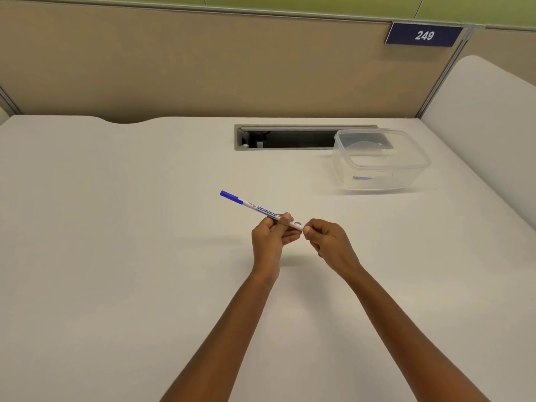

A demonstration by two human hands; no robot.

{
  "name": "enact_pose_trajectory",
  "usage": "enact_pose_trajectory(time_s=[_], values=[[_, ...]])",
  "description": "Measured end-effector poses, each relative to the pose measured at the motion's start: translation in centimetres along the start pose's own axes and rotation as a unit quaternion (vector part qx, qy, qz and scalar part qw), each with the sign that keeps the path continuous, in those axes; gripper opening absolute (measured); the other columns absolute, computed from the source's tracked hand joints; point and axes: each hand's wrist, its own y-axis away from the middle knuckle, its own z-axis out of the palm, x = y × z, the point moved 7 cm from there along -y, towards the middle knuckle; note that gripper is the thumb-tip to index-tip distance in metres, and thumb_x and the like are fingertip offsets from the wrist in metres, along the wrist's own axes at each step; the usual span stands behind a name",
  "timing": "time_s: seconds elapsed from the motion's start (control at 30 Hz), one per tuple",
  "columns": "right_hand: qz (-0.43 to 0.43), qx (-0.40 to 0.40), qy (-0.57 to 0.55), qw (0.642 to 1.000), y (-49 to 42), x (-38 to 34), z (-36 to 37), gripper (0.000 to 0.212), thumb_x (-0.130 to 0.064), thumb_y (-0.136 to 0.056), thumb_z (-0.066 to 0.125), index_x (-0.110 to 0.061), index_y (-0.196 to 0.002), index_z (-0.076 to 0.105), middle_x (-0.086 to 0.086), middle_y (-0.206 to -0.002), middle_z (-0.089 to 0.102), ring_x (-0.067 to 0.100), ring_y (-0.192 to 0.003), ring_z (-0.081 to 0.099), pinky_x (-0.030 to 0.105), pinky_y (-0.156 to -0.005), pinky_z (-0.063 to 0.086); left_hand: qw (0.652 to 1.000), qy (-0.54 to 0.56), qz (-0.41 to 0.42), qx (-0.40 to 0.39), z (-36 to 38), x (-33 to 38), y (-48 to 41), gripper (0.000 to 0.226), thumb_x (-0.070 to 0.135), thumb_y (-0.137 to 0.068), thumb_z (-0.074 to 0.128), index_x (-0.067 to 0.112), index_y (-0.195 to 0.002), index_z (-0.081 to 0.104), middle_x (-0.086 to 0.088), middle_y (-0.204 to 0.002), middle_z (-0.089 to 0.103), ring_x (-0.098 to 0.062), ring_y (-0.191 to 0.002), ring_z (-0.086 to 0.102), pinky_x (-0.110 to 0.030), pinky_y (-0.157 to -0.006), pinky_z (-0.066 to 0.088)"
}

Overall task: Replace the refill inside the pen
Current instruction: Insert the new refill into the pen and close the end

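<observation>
A white pen (255, 206) with a blue cap and blue print is held above the middle of the white desk (116, 227), its capped end pointing up and to the left. My left hand (271, 237) grips the barrel near its lower end, thumb on top. My right hand (327, 242) pinches the very end of the pen with fingertips closed on it. The end piece itself is hidden by the fingers. No loose refill is visible on the desk.
A clear plastic box (380, 161) stands at the back right, with something blue lying at its bottom. Behind it a cable slot (290, 137) is cut into the desk. A beige partition with a "249" sign (424, 35) closes the back, and a white side panel stands on the right.
</observation>
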Motion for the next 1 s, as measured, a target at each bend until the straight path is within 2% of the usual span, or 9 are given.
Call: enact_pose_trajectory(time_s=[0.13,0.23,0.3,0.4,0.47,0.6,0.8,0.87,1.0], values=[[0.174,-0.100,-0.157,0.967,0.2,1.7,1.0,0.034,-0.014,-0.092,0.038,-0.016,-0.058,0.043,-0.008,-0.045,0.026,0.007,-0.039,0.022,0.015,-0.039,0.021,1.000,0.002,-0.008,-0.007,-0.1,-0.7,0.0,0.011,0.009,-0.089,0.054,0.008,-0.080,0.061,0.003,-0.063,0.070,-0.008,-0.060,0.068,-0.017,-0.062,0.056],[0.210,-0.120,-0.225,0.944,0.3,1.8,1.5,0.034,-0.021,-0.094,0.036,-0.017,-0.060,0.044,-0.010,-0.042,0.029,0.006,-0.036,0.024,0.015,-0.038,0.022,1.000,0.017,-0.012,-0.001,-0.1,-0.7,-0.2,0.010,0.009,-0.089,0.055,0.007,-0.081,0.061,0.001,-0.065,0.070,-0.008,-0.060,0.068,-0.017,-0.061,0.056],[0.175,-0.080,-0.182,0.964,0.1,1.5,1.4,0.034,-0.024,-0.095,0.037,-0.017,-0.063,0.046,-0.006,-0.046,0.037,0.009,-0.040,0.032,0.019,-0.044,0.027,0.999,0.033,-0.016,0.007,-0.2,-0.6,-0.3,0.009,0.009,-0.088,0.056,0.006,-0.082,0.061,0.000,-0.064,0.070,-0.009,-0.060,0.068,-0.017,-0.062,0.056],[0.033,0.011,0.008,0.999,0.0,0.4,0.7,0.026,-0.029,-0.096,0.038,-0.017,-0.076,0.049,0.001,-0.058,0.051,0.014,-0.051,0.045,0.025,-0.052,0.036,0.998,0.054,-0.017,0.022,-0.4,-0.7,-0.5,0.008,0.010,-0.088,0.056,0.004,-0.086,0.061,-0.008,-0.074,0.067,-0.009,-0.060,0.068,-0.019,-0.064,0.057],[-0.050,0.039,0.096,0.993,0.2,-0.3,0.7,0.018,-0.032,-0.096,0.039,-0.019,-0.087,0.048,0.001,-0.064,0.056,0.012,-0.057,0.051,0.027,-0.059,0.040,0.997,0.062,-0.020,0.033,-0.6,-0.7,-0.5,0.008,0.010,-0.088,0.057,0.004,-0.087,0.062,-0.010,-0.078,0.066,-0.009,-0.061,0.068,-0.019,-0.064,0.057],[-0.116,0.050,0.146,0.981,0.4,-0.6,0.7,0.018,-0.030,-0.095,0.040,-0.016,-0.093,0.050,0.000,-0.067,0.056,0.006,-0.062,0.052,0.024,-0.059,0.039,0.996,0.072,-0.027,0.042,-0.9,-0.9,-0.4,0.008,0.009,-0.088,0.056,0.004,-0.087,0.062,-0.009,-0.078,0.065,-0.009,-0.060,0.068,-0.018,-0.063,0.057],[-0.211,0.048,0.289,0.933,0.6,-0.8,1.1,0.026,-0.027,-0.096,0.034,-0.007,-0.091,0.050,-0.001,-0.073,0.047,0.025,-0.067,0.047,0.039,-0.061,0.042,0.995,0.076,-0.042,0.044,-1.0,-1.4,-0.3,0.009,0.008,-0.089,0.056,0.007,-0.082,0.062,-0.001,-0.065,0.069,-0.009,-0.058,0.068,-0.018,-0.058,0.056],[-0.212,0.036,0.293,0.932,0.5,-0.5,1.4,0.030,-0.029,-0.092,0.029,-0.008,-0.082,0.049,0.002,-0.070,0.045,0.024,-0.065,0.042,0.035,-0.059,0.040,0.996,0.066,-0.043,0.043,-1.1,-1.7,-0.2,0.009,0.009,-0.089,0.055,0.005,-0.084,0.062,-0.006,-0.073,0.067,-0.009,-0.058,0.068,-0.018,-0.059,0.056],[-0.092,0.004,0.150,0.984,-0.2,1.0,1.4,0.031,-0.022,-0.095,0.039,-0.019,-0.064,0.042,-0.003,-0.057,0.042,0.014,-0.056,0.037,0.024,-0.055,0.029,0.998,0.045,-0.032,0.033,-1.3,-1.9,-0.1,0.010,0.009,-0.090,0.054,0.004,-0.084,0.060,-0.010,-0.077,0.064,-0.008,-0.059,0.068,-0.018,-0.062,0.057]])
